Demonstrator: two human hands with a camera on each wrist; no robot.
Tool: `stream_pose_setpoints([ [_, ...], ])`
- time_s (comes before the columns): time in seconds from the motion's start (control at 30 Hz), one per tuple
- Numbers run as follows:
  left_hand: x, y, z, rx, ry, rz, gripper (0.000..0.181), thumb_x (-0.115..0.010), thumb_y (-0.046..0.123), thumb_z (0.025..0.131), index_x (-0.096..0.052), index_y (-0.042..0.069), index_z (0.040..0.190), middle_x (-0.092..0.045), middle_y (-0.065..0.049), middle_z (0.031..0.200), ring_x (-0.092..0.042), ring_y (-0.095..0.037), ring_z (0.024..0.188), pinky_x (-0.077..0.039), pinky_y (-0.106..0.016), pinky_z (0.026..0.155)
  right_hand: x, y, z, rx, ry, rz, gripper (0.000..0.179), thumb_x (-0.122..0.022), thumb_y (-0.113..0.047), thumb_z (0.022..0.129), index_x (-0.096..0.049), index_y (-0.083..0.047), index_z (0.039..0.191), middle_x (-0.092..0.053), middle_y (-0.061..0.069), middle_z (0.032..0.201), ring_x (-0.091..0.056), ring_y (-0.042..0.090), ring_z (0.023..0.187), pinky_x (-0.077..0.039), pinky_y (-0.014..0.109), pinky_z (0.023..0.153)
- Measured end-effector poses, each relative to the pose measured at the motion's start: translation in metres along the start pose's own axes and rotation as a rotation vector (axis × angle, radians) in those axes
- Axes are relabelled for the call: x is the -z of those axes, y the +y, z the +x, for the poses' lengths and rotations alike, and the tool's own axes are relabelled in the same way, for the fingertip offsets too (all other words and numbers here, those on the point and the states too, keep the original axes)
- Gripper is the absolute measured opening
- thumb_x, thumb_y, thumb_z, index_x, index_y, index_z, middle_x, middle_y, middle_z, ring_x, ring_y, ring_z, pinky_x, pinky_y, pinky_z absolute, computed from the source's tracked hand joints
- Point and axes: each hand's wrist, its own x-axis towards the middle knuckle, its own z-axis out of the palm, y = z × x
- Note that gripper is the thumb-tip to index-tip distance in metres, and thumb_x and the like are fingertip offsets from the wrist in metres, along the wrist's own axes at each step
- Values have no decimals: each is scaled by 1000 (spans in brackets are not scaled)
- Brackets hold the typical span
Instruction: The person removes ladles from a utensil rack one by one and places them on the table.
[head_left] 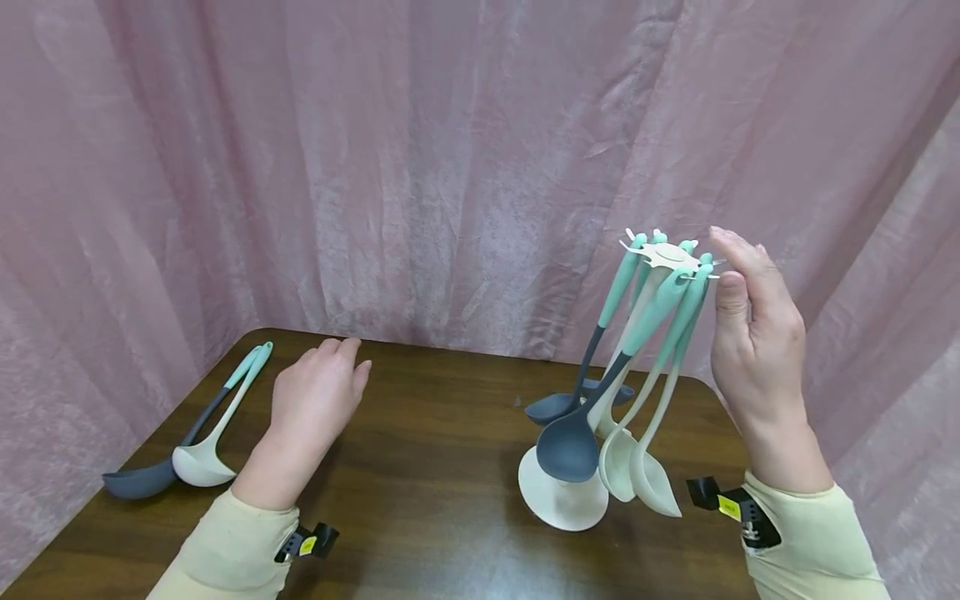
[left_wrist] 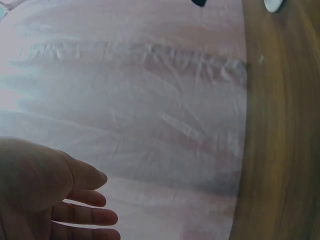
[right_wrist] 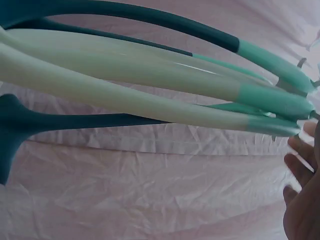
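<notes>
Hands (head_left: pixel 317 392) (head_left: pixel 761 342) flank roomy tabletop (head_left: pixel 435 450) and rack (head_left: pixel 667 257) (utensils (head_left: pixel 201 465) by left edge).

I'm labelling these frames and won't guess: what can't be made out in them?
Head view: the full shape of the rear dark utensil, partly hidden by the stand.
Left wrist view: what the dark fragment and white fragment are, cut off by the top edge.
Right wrist view: the heads of the pale utensils, cut off by the left edge.
Same view: part of the right hand, past the right edge.
</notes>
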Motion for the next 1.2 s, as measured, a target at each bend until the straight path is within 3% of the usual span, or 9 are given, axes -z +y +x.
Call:
stream_pose_setpoints([
  [0.2, 3, 20, 4, -23, -36, -40, 31, -83, 16, 100, -76, -2, 124, -77, -20, 109, -75, -42, 89, -60, -56, 61, 0, -2, 3, -3, -46, 106, 48, -54, -33, 118, -70, 6, 139, -67, 19, 149, -56, 24, 147, -39, 34, 123],
  [0.43, 1, 41, 4, -63, -42, -85, 31, -84, 17, 99, -77, 0, 123, -78, -17, 109, -76, -39, 91, -60, -53, 61, -1, 21, 4, 27, -94, 156, 56, -52, -41, 117, -72, 8, 136, -69, 17, 147, -59, 23, 144, -41, 33, 121],
  [0.7, 3, 60, 7, -105, -34, -125, 31, -85, 18, 99, -77, 1, 123, -78, -14, 109, -75, -37, 93, -62, -50, 66, -2, 32, 5, 51, -66, 188, 48, -57, -34, 116, -76, 8, 129, -74, 20, 135, -63, 27, 139, -37, 46, 125],
  [0.97, 9, 81, 6, -169, 9, -183, 32, -87, 16, 97, -77, 0, 123, -77, -12, 108, -75, -34, 94, -62, -46, 70, -12, 26, 7, 48, -23, 205, 55, -59, -42, 113, -77, 10, 124, -75, 24, 130, -67, 26, 133, -37, 48, 126],
  [1.2, 12, 103, 9, -203, -15, -258, 33, -85, 18, 100, -76, 2, 127, -77, -10, 113, -75, -33, 102, -63, -46, 78, -13, 24, 8, 48, -8, 191, 60, -58, -47, 111, -78, 9, 123, -75, 24, 129, -68, 27, 133, -37, 48, 126],
])
